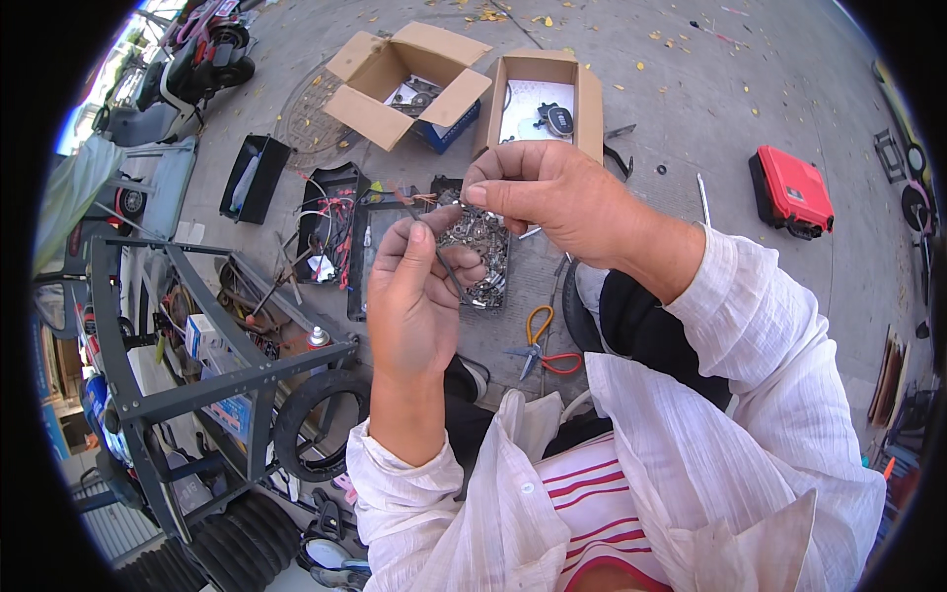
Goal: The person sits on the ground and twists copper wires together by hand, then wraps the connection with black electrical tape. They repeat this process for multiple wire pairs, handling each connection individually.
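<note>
My left hand (412, 301) is closed around a thin dark cable (451, 271), pinched between thumb and fingers. Bare copper-coloured strands (422, 199) fan out near the cable's upper end. Just right of it and a little higher, my right hand (567, 192) has thumb and forefinger pressed together; whatever lies between them is too small to make out. Beneath both hands is a dark tray (506, 281) full of small metal parts, partly covered by my fingers. Scissors (535, 352) with one yellow and one red handle loop lie on the ground between my feet.
Two open cardboard boxes (434, 41) (589, 104) stand ahead. Black bins (254, 180) (330, 183), one full of wires, sit to the left. A dark metal frame rack (197, 397) and a tyre (286, 434) are close on my left. A red case (792, 187) lies right.
</note>
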The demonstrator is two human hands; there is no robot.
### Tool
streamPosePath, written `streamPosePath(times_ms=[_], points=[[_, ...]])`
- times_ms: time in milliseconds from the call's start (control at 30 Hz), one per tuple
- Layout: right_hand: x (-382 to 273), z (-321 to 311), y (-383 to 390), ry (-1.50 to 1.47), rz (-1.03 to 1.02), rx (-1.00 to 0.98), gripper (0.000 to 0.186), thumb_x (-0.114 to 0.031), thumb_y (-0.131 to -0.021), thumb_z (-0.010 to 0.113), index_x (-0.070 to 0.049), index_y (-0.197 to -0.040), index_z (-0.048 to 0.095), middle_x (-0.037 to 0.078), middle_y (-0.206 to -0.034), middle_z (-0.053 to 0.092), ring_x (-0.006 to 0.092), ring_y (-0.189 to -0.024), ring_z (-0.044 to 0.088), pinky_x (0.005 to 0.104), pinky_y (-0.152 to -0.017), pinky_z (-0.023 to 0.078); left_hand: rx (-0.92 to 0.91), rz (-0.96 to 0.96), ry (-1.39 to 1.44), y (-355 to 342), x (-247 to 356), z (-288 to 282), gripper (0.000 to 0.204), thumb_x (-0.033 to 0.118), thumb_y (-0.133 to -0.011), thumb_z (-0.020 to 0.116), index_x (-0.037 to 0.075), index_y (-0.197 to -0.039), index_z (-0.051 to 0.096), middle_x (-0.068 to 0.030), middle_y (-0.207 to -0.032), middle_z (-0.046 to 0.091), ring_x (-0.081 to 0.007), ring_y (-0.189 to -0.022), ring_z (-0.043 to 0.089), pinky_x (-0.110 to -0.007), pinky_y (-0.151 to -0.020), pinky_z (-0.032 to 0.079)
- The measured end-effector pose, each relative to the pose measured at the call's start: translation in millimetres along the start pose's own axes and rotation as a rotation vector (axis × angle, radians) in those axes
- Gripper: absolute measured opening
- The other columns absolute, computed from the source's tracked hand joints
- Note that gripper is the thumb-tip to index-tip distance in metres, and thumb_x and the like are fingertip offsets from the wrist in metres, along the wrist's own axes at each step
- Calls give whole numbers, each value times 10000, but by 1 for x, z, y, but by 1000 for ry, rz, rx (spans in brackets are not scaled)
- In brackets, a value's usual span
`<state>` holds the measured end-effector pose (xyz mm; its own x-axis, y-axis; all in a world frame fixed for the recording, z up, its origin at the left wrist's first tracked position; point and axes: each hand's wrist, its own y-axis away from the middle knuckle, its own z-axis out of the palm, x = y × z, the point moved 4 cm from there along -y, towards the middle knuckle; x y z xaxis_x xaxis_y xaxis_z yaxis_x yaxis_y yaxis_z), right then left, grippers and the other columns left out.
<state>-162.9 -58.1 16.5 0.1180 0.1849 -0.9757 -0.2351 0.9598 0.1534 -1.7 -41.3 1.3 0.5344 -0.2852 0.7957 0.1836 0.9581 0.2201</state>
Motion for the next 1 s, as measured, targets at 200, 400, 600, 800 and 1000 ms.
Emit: streamPosePath(times_ms=[200, 400, 600, 800, 1000], points=[[-1, 1, 0, 13, -44, 82, 274, -214, -863, 681, 33, -980, 664, 45, -827, 657, 93, -753, 576, 244, -688, 480, 40, 77, -46, -2, 15, -8, 235, 197, -960, 570, -3, -1084, 580, -33, -899, 602, -15, -470, 343, -175, -413, 315], [5, 10, 0, 79, -118, 70, 249, -200, -852, 679, 22, -964, 675, 55, -850, 668, 102, -797, 598, 241, -735, 488, -38, -89, -119, -2, 0, 2, 253, 168, -937, 601, -4, -1122, 591, -36, -873, 616, -9, -456, 332, -177, -416, 350], [6, 11, -1, 43, -120, 61, 232, -188, -848, 673, 19, -954, 676, 62, -872, 671, 103, -827, 601, 249, -755, 491, -49, -150, -67, -7, -6, -2, 138, 151, -919, 628, 28, -973, 593, 17, -746, 544, -5, -474, 341, -169, -405, 303], [-2, 12, 3, 74, -118, 52, 248, -195, -852, 668, 28, -959, 671, 56, -871, 667, 101, -819, 593, 250, -758, 483, -41, -138, -89, -5, -3, -1, 69, 133, -925, 603, 68, -945, 596, 68, -650, 429, -2, -473, 290, -158, -400, 232], [-8, 0, 4, 110, -135, 122, 285, -222, -851, 664, 43, -957, 662, 45, -844, 656, 92, -801, 567, 241, -725, 463, -30, -117, -143, -2, 2, 4, 59, 105, -904, 604, 53, -932, 600, 89, -578, 359, -9, -445, 254, -178, -388, 186]])
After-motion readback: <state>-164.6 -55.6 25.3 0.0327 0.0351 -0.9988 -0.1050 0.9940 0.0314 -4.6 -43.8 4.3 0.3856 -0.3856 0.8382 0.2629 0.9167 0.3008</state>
